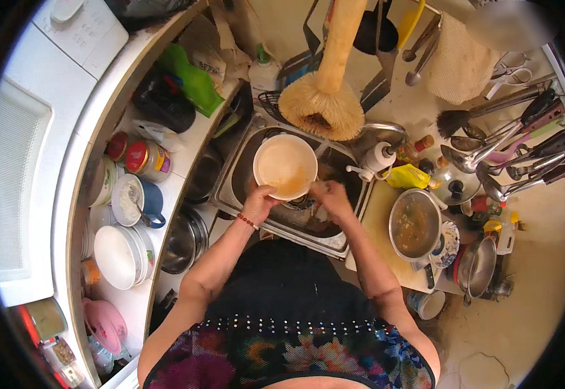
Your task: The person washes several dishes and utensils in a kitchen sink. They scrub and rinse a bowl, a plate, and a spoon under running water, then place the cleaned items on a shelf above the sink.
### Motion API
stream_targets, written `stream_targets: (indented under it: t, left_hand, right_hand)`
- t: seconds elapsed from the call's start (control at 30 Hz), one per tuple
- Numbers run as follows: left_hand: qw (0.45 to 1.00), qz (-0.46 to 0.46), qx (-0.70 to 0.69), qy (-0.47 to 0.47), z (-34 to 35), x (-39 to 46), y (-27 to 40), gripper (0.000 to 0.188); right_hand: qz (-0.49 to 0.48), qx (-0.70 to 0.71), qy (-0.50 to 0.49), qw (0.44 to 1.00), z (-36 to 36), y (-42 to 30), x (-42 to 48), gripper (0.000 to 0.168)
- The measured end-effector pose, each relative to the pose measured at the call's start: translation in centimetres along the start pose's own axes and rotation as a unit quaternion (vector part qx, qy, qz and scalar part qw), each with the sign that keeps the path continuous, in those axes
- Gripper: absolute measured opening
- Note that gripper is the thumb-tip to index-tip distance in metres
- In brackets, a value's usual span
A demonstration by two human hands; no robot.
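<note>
My left hand (pixel 259 205), a beaded bracelet at its wrist, grips the near-left rim of a white bowl (pixel 285 163). Orange-brown residue or cloudy liquid shows inside the bowl, which is held over a stainless steel sink (pixel 328 241). Beside the bowl's right rim, my right hand (pixel 333 200) is blurred with its fingers bent. Whether it touches the bowl or holds something is not clear. The sink bottom below is partly hidden by the bowl and hands. A faucet (pixel 376 159) with a white body stands at the sink's back right corner.
A large wooden-handled brush (pixel 326 104) hangs above the sink's far edge. On the right, a metal pot (pixel 415 223) holding food in liquid and a knife (pixel 429 276) rest by a cutting board (pixel 372 219). Stacked white bowls (pixel 116 256) and a blue mug (pixel 151 199) line the left shelf.
</note>
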State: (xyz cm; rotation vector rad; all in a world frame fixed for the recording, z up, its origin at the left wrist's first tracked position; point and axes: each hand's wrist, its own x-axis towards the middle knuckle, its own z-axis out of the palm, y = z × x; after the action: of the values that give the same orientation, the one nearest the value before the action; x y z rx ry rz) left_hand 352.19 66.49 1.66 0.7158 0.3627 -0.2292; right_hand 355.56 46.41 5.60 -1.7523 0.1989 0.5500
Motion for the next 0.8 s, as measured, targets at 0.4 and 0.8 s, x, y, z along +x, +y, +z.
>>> stream_targets:
  t: [0.4,0.8]
  left_hand:
    - [0.996,-0.003,0.093,0.005,1.7,1.4,-0.8,0.052]
    - [0.997,-0.013,0.066,0.031,1.7,1.3,0.0,0.054]
  right_hand:
    - [-0.212,-0.287,-0.129,0.925,3.7,-0.8,3.7,0.037]
    - [-0.306,-0.638,-0.256,0.658,1.8,-1.2,2.2,0.037]
